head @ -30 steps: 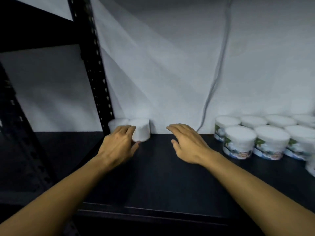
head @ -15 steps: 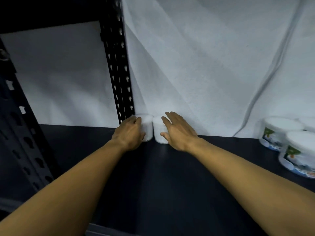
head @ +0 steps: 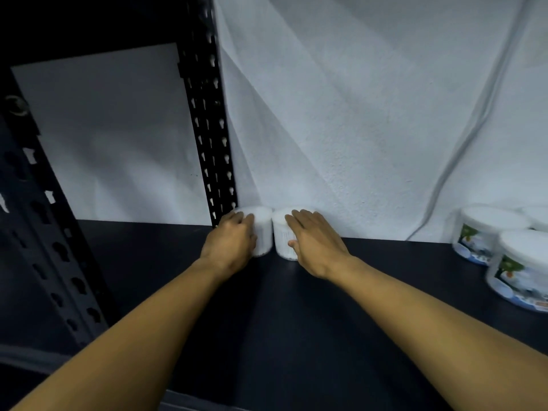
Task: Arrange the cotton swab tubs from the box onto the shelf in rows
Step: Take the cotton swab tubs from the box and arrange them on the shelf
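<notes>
Head view, left hand (head: 229,247) fingers curled round left tub (head: 262,229) beside black upright (head: 209,129), right hand (head: 315,244) fingers straight on right tub (head: 281,232), bare dark shelf (head: 296,321) near, labelled tubs (head: 501,250) far right.

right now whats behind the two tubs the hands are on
Directly behind the left tub and right tub hangs the white backdrop sheet; the black upright post stands beside the left one. The hands hide the tubs' outer sides.

A white cloth (head: 341,114) hangs behind my hands. A black post with holes (head: 209,129) stands just past my left hand. Another dark post (head: 44,221) leans far left of it.
</notes>
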